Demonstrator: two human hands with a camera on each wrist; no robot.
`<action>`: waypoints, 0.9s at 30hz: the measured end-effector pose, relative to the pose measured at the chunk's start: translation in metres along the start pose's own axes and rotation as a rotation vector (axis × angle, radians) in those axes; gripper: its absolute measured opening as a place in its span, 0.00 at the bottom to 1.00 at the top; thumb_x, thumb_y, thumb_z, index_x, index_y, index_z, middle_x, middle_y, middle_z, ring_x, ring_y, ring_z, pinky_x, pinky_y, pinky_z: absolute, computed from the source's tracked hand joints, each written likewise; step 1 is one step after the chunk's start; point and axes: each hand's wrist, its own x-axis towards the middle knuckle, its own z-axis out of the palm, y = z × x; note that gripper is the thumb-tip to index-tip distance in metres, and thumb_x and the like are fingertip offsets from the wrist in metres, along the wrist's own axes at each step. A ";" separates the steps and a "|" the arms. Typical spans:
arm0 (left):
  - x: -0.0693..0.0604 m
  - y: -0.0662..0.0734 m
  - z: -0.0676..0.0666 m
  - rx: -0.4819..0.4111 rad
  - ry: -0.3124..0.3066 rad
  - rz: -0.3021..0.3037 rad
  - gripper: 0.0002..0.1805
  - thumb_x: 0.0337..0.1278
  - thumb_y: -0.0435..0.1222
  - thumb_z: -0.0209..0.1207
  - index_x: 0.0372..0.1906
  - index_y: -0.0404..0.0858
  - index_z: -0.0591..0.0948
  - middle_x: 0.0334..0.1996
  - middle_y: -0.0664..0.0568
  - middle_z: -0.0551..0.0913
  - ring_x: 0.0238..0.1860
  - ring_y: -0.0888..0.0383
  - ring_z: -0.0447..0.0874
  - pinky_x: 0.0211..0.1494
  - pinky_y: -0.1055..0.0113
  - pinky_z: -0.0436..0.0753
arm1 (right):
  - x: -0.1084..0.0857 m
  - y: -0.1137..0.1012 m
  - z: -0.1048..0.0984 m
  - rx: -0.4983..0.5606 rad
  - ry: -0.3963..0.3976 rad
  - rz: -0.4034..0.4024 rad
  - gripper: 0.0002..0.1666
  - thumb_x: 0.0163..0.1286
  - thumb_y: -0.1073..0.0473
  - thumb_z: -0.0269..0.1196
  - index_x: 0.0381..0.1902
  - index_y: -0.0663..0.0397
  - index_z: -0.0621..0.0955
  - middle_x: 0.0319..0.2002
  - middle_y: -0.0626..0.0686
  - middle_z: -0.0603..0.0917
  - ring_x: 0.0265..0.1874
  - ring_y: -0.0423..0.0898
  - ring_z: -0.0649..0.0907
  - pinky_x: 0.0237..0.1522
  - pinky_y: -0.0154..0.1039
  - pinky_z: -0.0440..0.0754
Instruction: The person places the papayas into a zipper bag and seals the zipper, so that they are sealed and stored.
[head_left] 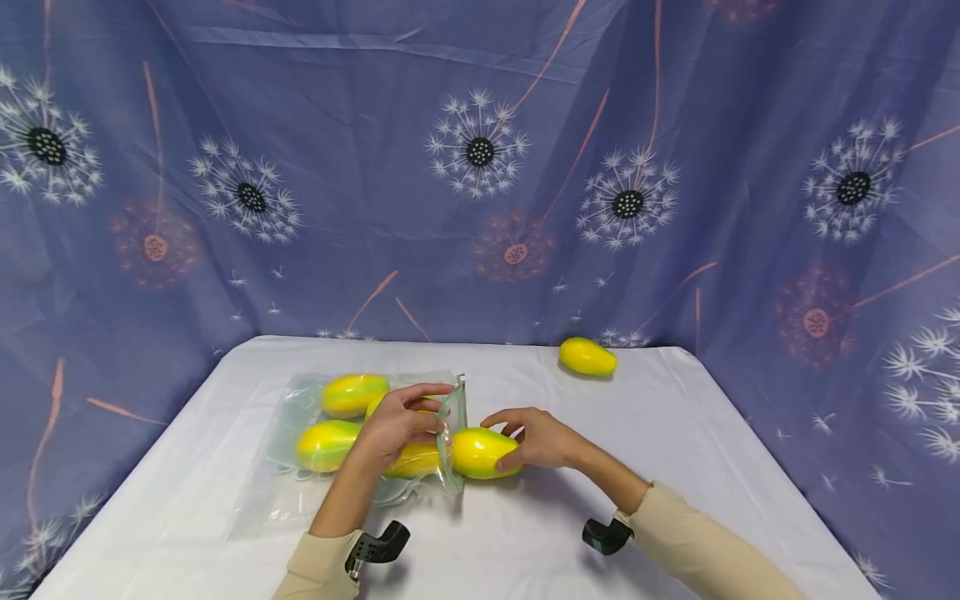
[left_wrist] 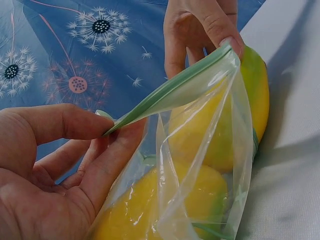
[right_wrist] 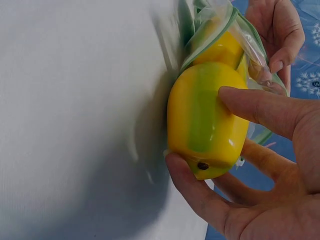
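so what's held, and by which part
The left hand pinches the bag by its green rim; the right hand grips a yellow fruit near its outer end.

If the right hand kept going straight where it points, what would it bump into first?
Probably the clear bag's green-edged mouth, with the yellow fruit that the right hand holds leading the way. The left hand looks just beyond, though depth is hard to judge.

The left hand (head_left: 399,427) pinches the mouth of a clear bag (head_left: 288,417) holding yellow-green fruits (head_left: 326,446) on a white table (head_left: 675,467); the right hand (head_left: 546,439) grips a yellow fruit (head_left: 482,454) at the opening. Another fruit (head_left: 587,357) lies near the far edge, before a blue dandelion-print curtain (head_left: 360,167).
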 end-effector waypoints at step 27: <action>-0.001 0.002 -0.001 0.021 0.011 0.007 0.31 0.53 0.20 0.62 0.66 0.33 0.78 0.45 0.44 0.76 0.30 0.54 0.82 0.35 0.64 0.88 | 0.016 -0.007 0.011 0.326 0.028 0.086 0.30 0.52 0.68 0.73 0.56 0.52 0.85 0.50 0.58 0.83 0.47 0.52 0.83 0.41 0.44 0.89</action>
